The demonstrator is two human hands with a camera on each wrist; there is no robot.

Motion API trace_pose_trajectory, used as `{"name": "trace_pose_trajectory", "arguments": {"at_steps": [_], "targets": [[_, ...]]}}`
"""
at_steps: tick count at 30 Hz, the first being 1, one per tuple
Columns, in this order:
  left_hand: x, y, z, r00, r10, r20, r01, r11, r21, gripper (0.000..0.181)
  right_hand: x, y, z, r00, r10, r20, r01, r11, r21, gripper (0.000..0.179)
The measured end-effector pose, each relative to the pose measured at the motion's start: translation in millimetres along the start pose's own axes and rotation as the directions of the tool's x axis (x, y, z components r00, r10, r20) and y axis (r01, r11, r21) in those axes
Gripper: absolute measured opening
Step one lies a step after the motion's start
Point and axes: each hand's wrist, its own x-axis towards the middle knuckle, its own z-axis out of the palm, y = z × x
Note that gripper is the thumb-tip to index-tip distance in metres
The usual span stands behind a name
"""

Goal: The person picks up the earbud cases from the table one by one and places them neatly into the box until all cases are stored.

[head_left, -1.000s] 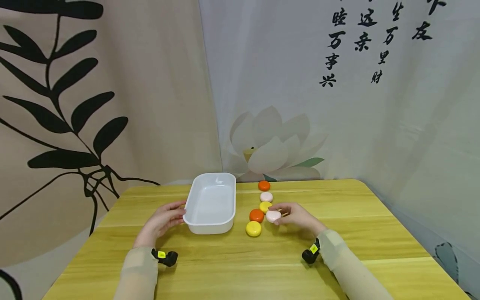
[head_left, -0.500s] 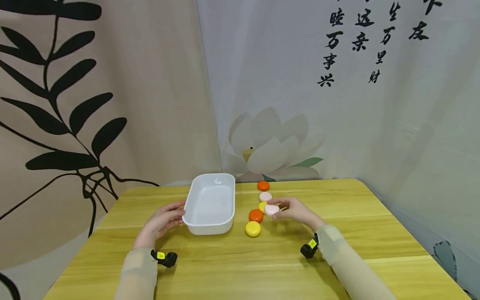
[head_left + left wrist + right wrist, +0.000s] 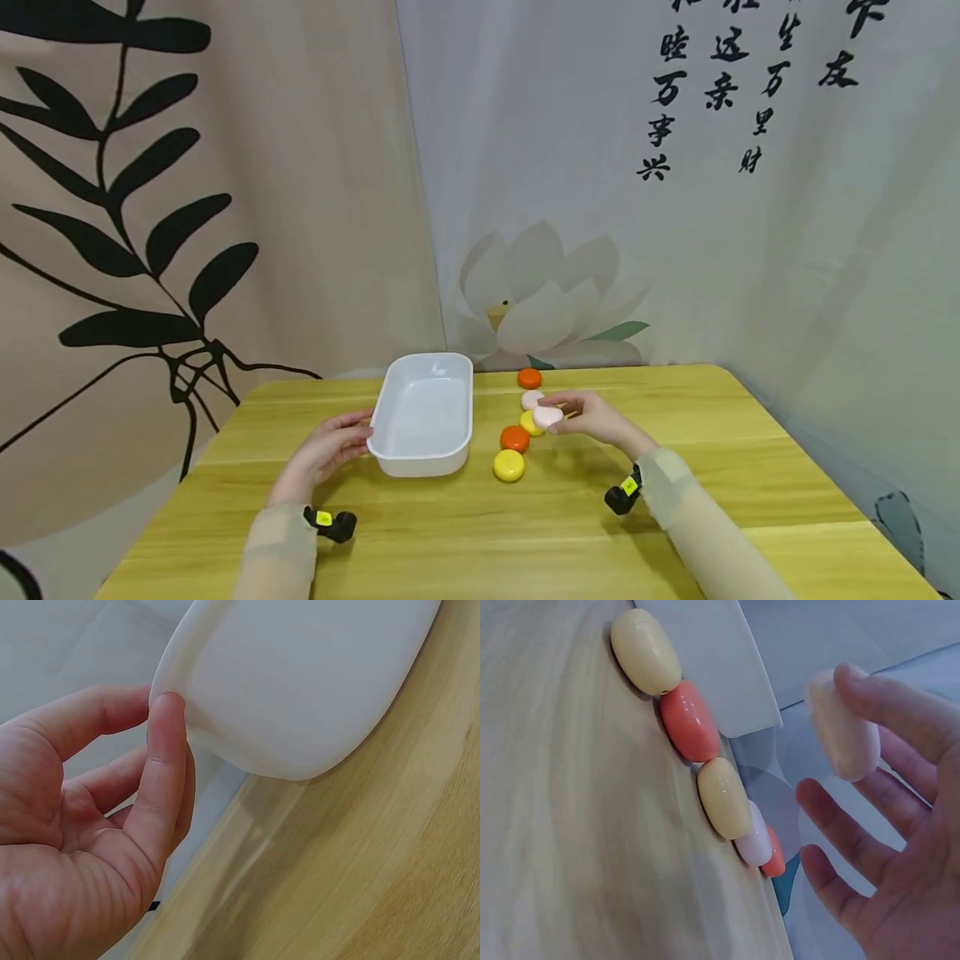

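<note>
My right hand (image 3: 596, 417) pinches a pale pink glossy disc (image 3: 548, 417) between thumb and fingertips; the right wrist view shows this disc (image 3: 844, 727) raised off the table, the other fingers loosely spread. Left of that hand runs a row of similar discs: a yellow disc (image 3: 509, 466) nearest, an orange disc (image 3: 514, 438), a second yellow disc (image 3: 529, 425) partly covered, another pink disc (image 3: 531, 399) and a far orange disc (image 3: 529, 378). My left hand (image 3: 330, 450) holds the left rim of a white rectangular dish (image 3: 423, 467), its thumb and fingertips (image 3: 166, 724) at the edge.
The dish stands on a wooden table (image 3: 450, 542), its inside bare white. Behind the table's far edge hangs a printed curtain (image 3: 525, 167) with leaves, a lotus and characters. Each wrist carries a small black camera (image 3: 333, 523).
My right hand has lifted the pink disc slightly and moved it away, so it now overlaps the second yellow disc. My left hand and the dish hold still; the head view tilts slightly.
</note>
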Motion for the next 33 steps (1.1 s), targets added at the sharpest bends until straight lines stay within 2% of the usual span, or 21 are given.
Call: {"name": "trace_pose_trajectory", "arguments": {"at_steps": [11, 23, 33], "targets": [[3.9, 1.5, 0.2, 1.000, 0.010, -0.005, -0.010, 1.000, -0.029, 0.057, 9.0, -13, -8, 0.999, 0.031, 0.022, -0.031, 1.000, -0.003, 0.049], [-0.5, 0.6, -0.8, 1.000, 0.013, -0.012, -0.013, 0.999, -0.032, 0.058, 21.1, -25, -7, 0.999, 0.042, 0.021, -0.042, 0.999, -0.017, 0.048], [1.0, 0.0, -1.0, 1.000, 0.014, 0.000, -0.014, 1.000, -0.023, 0.058, 34.5, -40, -8, 0.998, -0.054, 0.044, 0.055, 0.998, -0.010, 0.046]]}}
